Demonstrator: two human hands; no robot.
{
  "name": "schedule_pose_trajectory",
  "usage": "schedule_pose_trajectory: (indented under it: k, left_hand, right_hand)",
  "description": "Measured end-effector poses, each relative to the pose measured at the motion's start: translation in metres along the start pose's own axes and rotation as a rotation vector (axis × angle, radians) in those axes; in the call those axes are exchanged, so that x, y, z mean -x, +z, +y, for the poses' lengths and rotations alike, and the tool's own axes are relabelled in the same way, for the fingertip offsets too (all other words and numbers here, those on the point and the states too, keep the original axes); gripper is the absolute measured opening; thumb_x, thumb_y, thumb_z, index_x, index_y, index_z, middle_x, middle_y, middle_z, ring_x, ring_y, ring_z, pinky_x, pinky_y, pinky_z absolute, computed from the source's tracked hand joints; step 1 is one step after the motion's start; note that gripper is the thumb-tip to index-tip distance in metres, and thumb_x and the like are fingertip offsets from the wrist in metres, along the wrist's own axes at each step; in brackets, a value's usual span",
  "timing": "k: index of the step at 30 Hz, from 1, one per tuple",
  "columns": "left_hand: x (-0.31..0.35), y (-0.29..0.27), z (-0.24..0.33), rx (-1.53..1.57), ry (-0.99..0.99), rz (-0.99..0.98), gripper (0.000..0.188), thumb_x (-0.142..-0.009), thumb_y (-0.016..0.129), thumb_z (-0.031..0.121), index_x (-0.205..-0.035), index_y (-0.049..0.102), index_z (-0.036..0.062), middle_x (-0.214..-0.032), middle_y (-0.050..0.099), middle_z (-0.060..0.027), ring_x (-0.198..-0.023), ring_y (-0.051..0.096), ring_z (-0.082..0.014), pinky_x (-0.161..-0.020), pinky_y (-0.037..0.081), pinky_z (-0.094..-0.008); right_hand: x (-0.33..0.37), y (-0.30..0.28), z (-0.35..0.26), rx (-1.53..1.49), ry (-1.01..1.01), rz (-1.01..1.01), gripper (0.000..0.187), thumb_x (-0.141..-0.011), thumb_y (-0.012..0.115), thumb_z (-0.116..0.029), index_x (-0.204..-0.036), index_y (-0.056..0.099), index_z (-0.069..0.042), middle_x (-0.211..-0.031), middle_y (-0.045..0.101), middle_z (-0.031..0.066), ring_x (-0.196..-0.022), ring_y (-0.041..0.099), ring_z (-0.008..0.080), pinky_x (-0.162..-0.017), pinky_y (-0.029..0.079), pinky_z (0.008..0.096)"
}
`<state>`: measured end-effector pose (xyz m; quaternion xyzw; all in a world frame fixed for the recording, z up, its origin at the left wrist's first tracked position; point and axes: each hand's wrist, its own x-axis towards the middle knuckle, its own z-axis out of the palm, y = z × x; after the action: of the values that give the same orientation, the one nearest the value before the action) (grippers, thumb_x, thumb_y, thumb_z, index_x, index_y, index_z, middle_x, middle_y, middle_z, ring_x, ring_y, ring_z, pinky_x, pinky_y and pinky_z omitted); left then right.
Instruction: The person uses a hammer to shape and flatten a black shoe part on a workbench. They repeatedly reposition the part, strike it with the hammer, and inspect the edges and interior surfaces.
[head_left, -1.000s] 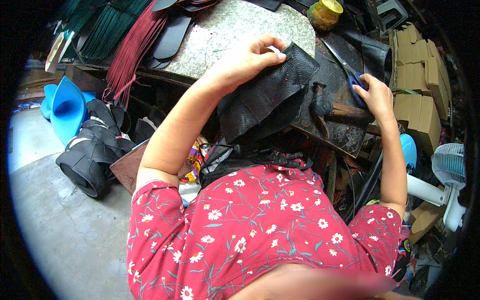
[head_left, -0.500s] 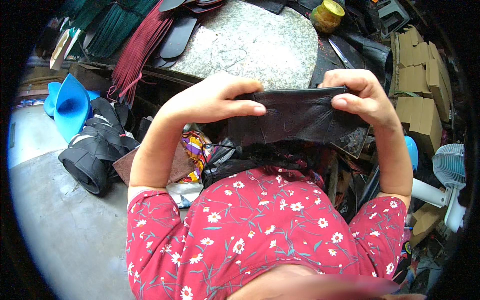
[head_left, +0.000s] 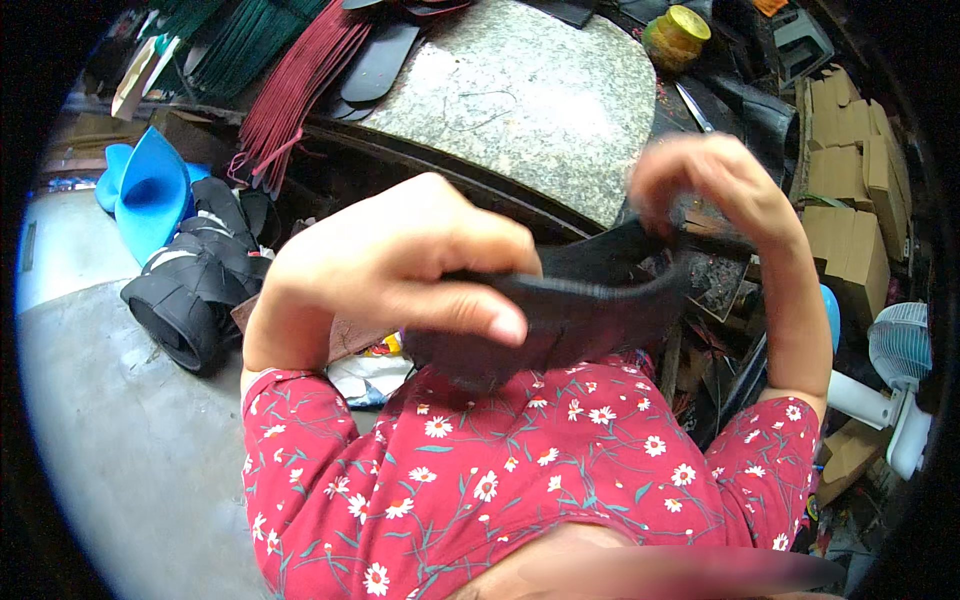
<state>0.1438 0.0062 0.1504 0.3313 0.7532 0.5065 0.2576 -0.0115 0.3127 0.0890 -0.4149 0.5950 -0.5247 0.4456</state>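
A piece of black leather (head_left: 575, 325) hangs before my chest, its upper edge parted so that a dark inner side shows. My left hand (head_left: 405, 260) pinches its left end, thumb on the near face and fingers bent behind. At the other end, my right hand (head_left: 715, 185) is raised and smeared by motion. The leather's far right corner reaches up to its curled fingertips, which seem to grip it; the right thumb is hidden.
A speckled stone slab (head_left: 540, 100) lies on the bench ahead. Around it are maroon cords (head_left: 300, 95), a yellow pot (head_left: 676, 38) and scissors (head_left: 693, 107). Blue foam pieces (head_left: 152, 195) and black rolls (head_left: 190, 310) lie left; cardboard boxes (head_left: 845, 240) and a fan (head_left: 900, 345) stand right.
The leather, stretched flat between both hands before, now sags lower and nearer to me with its top parted. My left hand has come down and closer; the right thumb has left the near face.
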Motion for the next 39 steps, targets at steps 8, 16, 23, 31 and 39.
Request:
schedule_pose_trajectory:
  k: [8, 16, 23, 31, 39]
  left_hand:
    - [0.03, 0.005, 0.032, -0.247, 0.198, -0.077, 0.034, -0.089, 0.072, 0.021, -0.114, 0.064, -0.0008, -0.061, 0.062, -0.0076, -0.05, 0.062, -0.0252, -0.045, 0.047, -0.0361]
    - [0.045, 0.006, 0.028, -0.175, 0.149, 0.024, 0.029, -0.089, 0.071, 0.021, -0.109, 0.063, 0.0013, -0.061, 0.062, -0.0097, -0.05, 0.062, -0.0273, -0.046, 0.048, -0.0358]
    - [0.015, -0.013, -0.007, -0.085, -0.108, 0.434, 0.024, -0.084, 0.073, 0.021, -0.093, 0.068, -0.0005, -0.072, 0.065, -0.0129, -0.066, 0.065, -0.0158, -0.063, 0.05, -0.0299]
    - [-0.022, -0.037, -0.079, 0.102, -0.257, 0.249, 0.029, -0.09, 0.07, 0.024, -0.106, 0.063, 0.0004, -0.086, 0.06, 0.0017, -0.085, 0.053, -0.0074, -0.078, 0.045, -0.0257]
    - [-0.098, -0.028, -0.134, -1.226, 0.056, 0.753, 0.045, -0.079, 0.071, 0.018, -0.123, 0.061, 0.0146, -0.104, 0.06, -0.0079, -0.104, 0.055, -0.0297, -0.091, 0.048, -0.039]
  right_hand:
    - [-0.151, 0.084, 0.051, 1.115, -0.329, -0.008, 0.064, -0.092, 0.059, -0.042, -0.143, 0.046, -0.007, -0.148, 0.044, 0.0179, -0.142, 0.033, 0.0344, -0.116, 0.026, 0.0463]
    - [-0.182, 0.051, 0.041, 1.295, -0.395, 0.278, 0.042, -0.099, 0.049, -0.039, -0.128, 0.06, -0.01, -0.125, 0.062, 0.0142, -0.119, 0.055, 0.0308, -0.103, 0.042, 0.0414]
    - [-0.072, 0.048, 0.007, -0.41, 0.063, -0.239, 0.077, -0.102, 0.026, -0.06, -0.125, 0.06, 0.006, -0.125, 0.064, 0.0128, -0.123, 0.054, 0.0237, -0.109, 0.034, 0.0373]
    - [-0.01, -0.013, -0.022, 0.184, 0.478, 0.08, 0.025, -0.09, 0.069, -0.023, -0.098, 0.067, 0.0, -0.084, 0.063, -0.0025, -0.083, 0.054, 0.0067, -0.078, 0.046, 0.0246]
    - [-0.052, -0.089, 0.092, 1.064, -0.089, 0.574, 0.022, -0.081, 0.075, -0.028, -0.09, 0.067, -0.01, -0.087, 0.062, 0.0084, -0.088, 0.063, 0.0281, -0.078, 0.051, 0.0361]
